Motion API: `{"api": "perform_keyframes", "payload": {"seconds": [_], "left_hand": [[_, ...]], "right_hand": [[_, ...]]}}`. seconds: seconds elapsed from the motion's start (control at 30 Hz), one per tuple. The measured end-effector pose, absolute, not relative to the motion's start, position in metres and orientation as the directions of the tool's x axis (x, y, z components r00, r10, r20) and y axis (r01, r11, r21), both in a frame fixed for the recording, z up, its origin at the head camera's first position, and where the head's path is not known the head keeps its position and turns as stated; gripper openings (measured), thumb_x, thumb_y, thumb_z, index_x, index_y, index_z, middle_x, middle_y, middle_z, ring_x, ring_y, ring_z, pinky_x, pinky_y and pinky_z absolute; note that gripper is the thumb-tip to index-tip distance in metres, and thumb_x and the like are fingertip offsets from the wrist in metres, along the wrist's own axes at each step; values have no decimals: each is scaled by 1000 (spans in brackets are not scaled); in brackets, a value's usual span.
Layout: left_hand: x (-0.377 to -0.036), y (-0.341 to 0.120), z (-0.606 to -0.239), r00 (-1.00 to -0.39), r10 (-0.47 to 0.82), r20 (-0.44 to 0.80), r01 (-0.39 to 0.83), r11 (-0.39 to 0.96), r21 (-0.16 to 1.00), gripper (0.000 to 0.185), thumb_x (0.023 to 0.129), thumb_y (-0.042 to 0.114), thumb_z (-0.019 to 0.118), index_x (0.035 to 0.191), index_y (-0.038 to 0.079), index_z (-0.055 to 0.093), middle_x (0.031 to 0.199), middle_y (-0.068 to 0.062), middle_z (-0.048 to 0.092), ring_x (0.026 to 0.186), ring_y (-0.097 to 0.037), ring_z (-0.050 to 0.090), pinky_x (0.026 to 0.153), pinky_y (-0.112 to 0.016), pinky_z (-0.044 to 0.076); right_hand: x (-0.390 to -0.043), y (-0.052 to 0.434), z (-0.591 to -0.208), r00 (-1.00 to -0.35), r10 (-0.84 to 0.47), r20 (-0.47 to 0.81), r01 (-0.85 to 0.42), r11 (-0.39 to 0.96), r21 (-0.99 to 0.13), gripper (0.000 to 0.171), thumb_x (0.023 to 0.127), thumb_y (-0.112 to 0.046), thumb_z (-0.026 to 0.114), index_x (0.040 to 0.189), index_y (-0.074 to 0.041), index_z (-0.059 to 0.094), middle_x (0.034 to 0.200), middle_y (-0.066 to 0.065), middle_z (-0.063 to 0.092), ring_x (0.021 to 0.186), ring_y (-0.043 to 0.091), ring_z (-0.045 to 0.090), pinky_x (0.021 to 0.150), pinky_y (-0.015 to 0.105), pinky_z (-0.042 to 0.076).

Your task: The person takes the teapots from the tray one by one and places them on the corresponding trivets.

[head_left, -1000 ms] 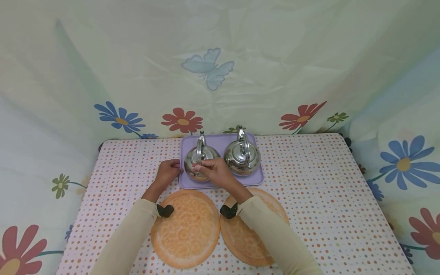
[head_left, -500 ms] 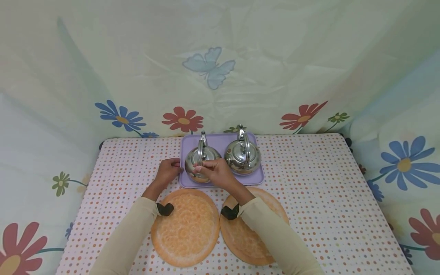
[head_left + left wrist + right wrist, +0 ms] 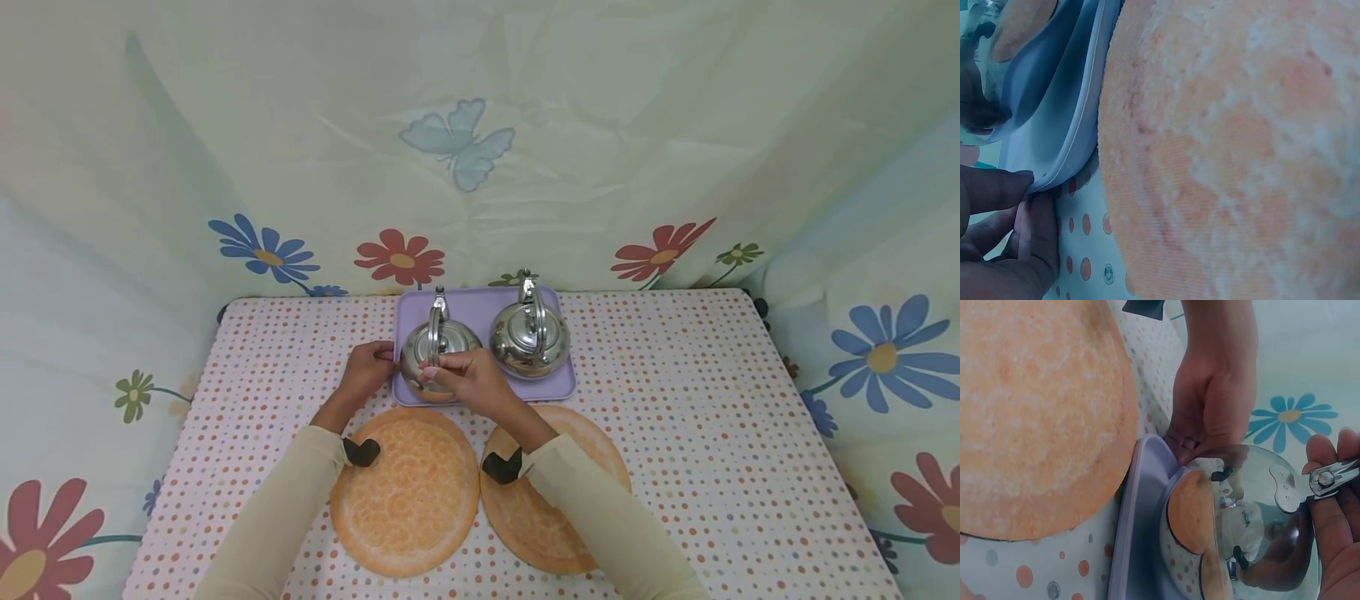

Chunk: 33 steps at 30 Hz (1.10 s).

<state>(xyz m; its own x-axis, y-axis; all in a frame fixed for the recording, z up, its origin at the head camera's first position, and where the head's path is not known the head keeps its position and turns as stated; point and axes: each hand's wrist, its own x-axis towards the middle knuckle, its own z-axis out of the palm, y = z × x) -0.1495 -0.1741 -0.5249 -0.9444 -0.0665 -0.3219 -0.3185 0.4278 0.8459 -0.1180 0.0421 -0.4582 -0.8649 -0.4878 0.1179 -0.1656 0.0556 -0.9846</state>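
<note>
- Two steel kettles stand side by side on a lilac tray at the centre of the frame, at the far side of the dotted table.
- The right hand is on the left kettle; its fingers pinch the lower end of the upright handle, where the handle pivots on the body.
- The left hand holds the tray's left rim, fingers curled narrowly over the edge, thumb below.
- The right kettle is untouched and sits just beside the held one; whether the two touch I cannot tell.
- Two round orange mats lie on the table in the lower middle of the frame, just in front of the tray.
- Risk, as I judge it: a pinch at the handle's hinge gives poor control. If the kettle is lifted this way, the polished body may swing or slip and knock its neighbour.
- The tray's rim looks soft and bends under the left fingers in the left wrist view, so a pull there might tilt or drag the tray and both kettles.
</note>
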Motion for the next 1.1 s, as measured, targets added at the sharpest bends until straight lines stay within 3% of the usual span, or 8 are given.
{"api": "perform_keyframes", "payload": {"seconds": [0.17,0.4,0.57,0.67,0.93,1.1], "left_hand": [[-149,-174,-525,-946,-62,-318,-312,435,845,43,85,0,59,128,-7,58,110,-21,62,102,-31,59,81,-35,51],[-150,-175,-525,-950,-63,-306,-301,443,844,40,88,-5,48,127,-7,58,111,-21,62,105,-30,58,85,-35,50],[-150,-175,-525,-947,-57,-316,-308,438,845,42,89,-7,44,129,-8,56,114,-22,61,107,-31,57,88,-37,49],[-150,-175,-524,-944,-56,-325,-315,438,842,42,90,-7,42,130,-9,55,116,-23,59,109,-31,56,90,-38,48],[-151,-174,-522,-935,-75,-348,-347,408,844,42,89,-7,45,129,-7,56,116,-22,60,108,-30,55,88,-37,48],[-151,-174,-522,-933,-67,-355,-351,401,846,40,91,-6,46,130,-7,56,117,-23,60,109,-30,56,89,-37,48]], "right_hand": [[-113,40,-450,-864,-491,113,-165,64,-984,14,92,6,61,98,15,70,98,24,69,96,36,67,80,33,55],[-108,38,-445,-831,-523,190,-213,-16,-977,15,91,3,63,99,14,70,95,20,71,89,29,70,79,36,56],[-101,36,-425,-827,-532,183,-208,-12,-978,13,91,7,62,95,16,70,94,27,68,89,41,67,76,25,54],[-99,35,-423,-828,-536,166,-199,4,-980,14,91,6,62,95,16,70,94,27,69,90,41,67,72,21,51],[-91,34,-418,-829,-537,156,-177,-11,-984,13,91,7,61,96,17,69,93,26,69,90,39,68,76,43,56],[-88,33,-417,-820,-546,172,-179,-41,-983,12,90,9,61,93,17,70,91,27,69,88,41,67,66,26,52]]}}
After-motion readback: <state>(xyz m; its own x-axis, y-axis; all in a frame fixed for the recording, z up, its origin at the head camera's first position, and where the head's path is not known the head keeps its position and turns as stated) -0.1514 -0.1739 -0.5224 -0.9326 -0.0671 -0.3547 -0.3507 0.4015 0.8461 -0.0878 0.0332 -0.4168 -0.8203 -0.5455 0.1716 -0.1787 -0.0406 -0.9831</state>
